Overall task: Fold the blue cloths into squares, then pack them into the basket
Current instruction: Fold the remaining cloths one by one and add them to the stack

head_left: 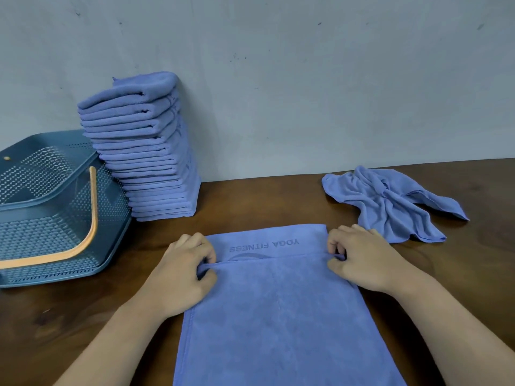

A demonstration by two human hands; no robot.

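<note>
**Blue cloth pinched at both edges, fold line running left to right**

Blue microfibre covers the near centre of the bench: the cloth being folded lies flat with its long axis running from the near edge of the view toward the far wall, printed lettering showing upside down on its far strip. A doubled edge crosses it from left to right, and each hand has hold of one end of that edge. The left hand has its grip closed on the left end, fingers curled over and thumb tucked under the fabric. The right hand is pinched shut on the right end in the same way. Both sit level with each other, so the held edge lies square across the cloth's length.

What the next move turns on is that the uncovered strip lies just beyond the grip, on the far side, while the bulk of the cloth stretches back toward the person. Carrying the held edge farther would likely close the fold; both hands are equally near and would need to travel together.

Well apart at far right lies a crumpled cloth, unfolded. At far left a tall stack of folded cloths leans by the wall, touching the basket, in which no cloths can be seen.
</note>
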